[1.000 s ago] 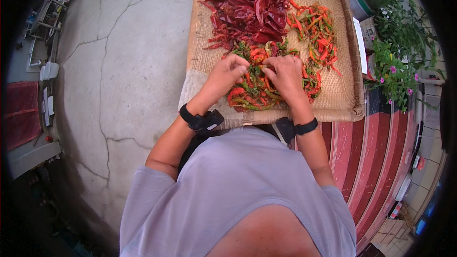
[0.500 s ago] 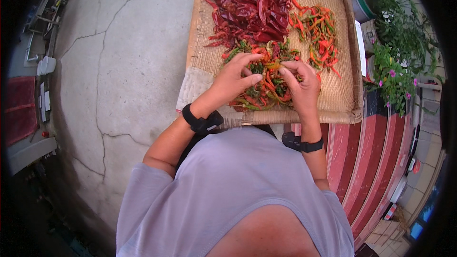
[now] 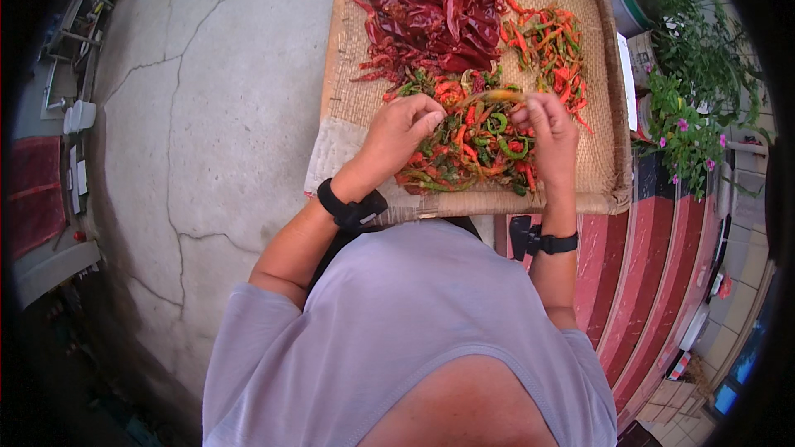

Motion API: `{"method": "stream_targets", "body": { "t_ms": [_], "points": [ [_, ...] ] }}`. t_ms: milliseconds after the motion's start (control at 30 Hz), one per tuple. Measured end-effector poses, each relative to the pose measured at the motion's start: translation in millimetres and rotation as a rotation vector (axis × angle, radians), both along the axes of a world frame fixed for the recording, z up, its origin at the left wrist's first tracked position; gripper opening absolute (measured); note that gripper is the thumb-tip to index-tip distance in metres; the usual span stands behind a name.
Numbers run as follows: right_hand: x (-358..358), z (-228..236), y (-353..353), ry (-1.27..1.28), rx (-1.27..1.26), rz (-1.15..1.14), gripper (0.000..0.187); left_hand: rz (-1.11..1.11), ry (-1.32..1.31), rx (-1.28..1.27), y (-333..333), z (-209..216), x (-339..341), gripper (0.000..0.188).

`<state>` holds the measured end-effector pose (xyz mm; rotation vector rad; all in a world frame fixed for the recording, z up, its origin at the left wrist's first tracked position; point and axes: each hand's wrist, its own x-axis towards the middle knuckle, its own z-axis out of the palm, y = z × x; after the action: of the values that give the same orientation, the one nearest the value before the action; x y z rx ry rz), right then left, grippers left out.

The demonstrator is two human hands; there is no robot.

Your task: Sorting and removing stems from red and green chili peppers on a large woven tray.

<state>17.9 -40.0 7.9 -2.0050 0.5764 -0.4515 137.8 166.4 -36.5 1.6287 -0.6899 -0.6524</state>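
Note:
Over the near part of a woven tray [image 3: 600, 149], my right hand [image 3: 553, 128] pinches a long yellowish chili pepper [image 3: 501, 95] by one end, and the pepper points left. My left hand [image 3: 403, 134] is closed, thumb against fingertips, at the left side of a mixed pile of red and green chili peppers [image 3: 472, 149]. What its fingertips hold, if anything, is too small to tell. Beyond the hands lies a heap of large dark red dried chilies [image 3: 443, 12]. A smaller group of orange-red and green chilies [image 3: 559, 54] sits on the tray's right side.
The tray has a raised rim, with a pale patch [image 3: 338, 149] at its near left corner. Flowering plants [image 3: 683, 116] and a plant pot [image 3: 631, 12] stand along the right. Red striped steps [image 3: 638, 281] lie below right, and cracked concrete floor [image 3: 232, 116] stretches left.
My right hand has moved right and turned, drawing the yellowish pepper above the pile. The left hand's fingers have closed and moved slightly left, so the hands are farther apart.

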Motion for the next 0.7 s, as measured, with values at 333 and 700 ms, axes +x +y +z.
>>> {"method": "stream_targets", "body": {
  "t_ms": [333, 700],
  "points": [
    [12, -13, -48, 0.04, -0.616, -0.202, 0.026, 0.056, -0.096, 0.068, 10, -20, -4, 0.013],
    [51, -38, 27, 0.226, -0.748, 0.295, 0.025, -0.075, -0.384, 0.155, 29, -16, -14, 0.017]
  ]
}}
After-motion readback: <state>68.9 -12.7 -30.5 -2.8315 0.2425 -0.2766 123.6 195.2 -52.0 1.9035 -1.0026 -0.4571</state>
